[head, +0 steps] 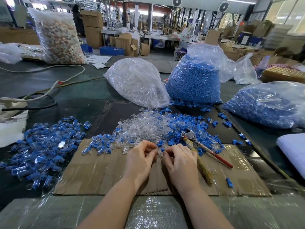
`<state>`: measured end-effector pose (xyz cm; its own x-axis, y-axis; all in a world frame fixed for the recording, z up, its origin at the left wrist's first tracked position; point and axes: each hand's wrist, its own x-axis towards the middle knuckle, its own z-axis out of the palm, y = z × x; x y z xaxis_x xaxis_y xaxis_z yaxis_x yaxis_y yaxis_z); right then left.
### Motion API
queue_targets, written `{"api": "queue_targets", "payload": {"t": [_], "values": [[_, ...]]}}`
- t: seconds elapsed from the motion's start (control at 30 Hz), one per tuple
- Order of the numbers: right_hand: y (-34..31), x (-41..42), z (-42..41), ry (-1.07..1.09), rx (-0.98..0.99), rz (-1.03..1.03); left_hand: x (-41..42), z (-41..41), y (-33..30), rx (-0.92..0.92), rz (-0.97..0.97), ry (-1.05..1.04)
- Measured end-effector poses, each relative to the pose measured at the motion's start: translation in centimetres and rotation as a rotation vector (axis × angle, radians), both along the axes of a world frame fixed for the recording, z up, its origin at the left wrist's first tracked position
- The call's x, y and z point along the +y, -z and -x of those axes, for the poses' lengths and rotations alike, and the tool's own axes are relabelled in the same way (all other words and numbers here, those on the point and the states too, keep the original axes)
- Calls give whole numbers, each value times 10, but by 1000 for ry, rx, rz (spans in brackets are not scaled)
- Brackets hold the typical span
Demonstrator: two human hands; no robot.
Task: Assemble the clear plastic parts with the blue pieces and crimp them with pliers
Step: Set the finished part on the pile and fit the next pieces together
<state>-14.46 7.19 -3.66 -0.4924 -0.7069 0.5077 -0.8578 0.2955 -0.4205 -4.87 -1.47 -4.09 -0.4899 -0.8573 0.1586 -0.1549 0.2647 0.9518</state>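
My left hand (pixel 142 156) and my right hand (pixel 179 158) meet over a cardboard sheet (pixel 102 172). Between their fingertips they pinch a small clear plastic part (pixel 159 154) with a blue piece (pixel 162 149) at its top. Just beyond the hands lies a heap of loose clear parts (pixel 145 128) mixed with loose blue pieces (pixel 186 123). The pliers (pixel 200 146) lie untouched to the right of my right hand, jaws pointing away, one handle red and the other wrapped in yellowish cord. A pile of assembled blue-and-clear pieces (pixel 47 146) spreads out on the left.
A bag of clear parts (pixel 137 81) and two bags of blue pieces (pixel 194 80) (pixel 267 104) stand behind the heaps. Cables (pixel 41 95) run across the left of the dark table. A white cloth (pixel 293 144) lies at the right edge. Bubble wrap (pixel 155 212) covers the near edge.
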Motion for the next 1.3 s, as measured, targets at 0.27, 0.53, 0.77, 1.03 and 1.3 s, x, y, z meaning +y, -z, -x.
{"api": "queue_targets", "payload": {"t": [0.27, 0.53, 0.77, 1.03, 1.3], "values": [[-4, 3, -3, -41, 23, 98, -1, 1, 1, 63, -71, -24], [-1, 1, -3, -30, 66, 68, -1, -1, 1, 42, -40, 23], [-1, 0, -3, -36, 84, 69, 1, -4, -4, 42, -56, 103], [-2, 3, -4, -99, 37, 82, 2, -4, -7, 82, -136, 98], [-2, 3, 0, -187, 24, 69, 5, -5, -12, 98, -141, 116]]}}
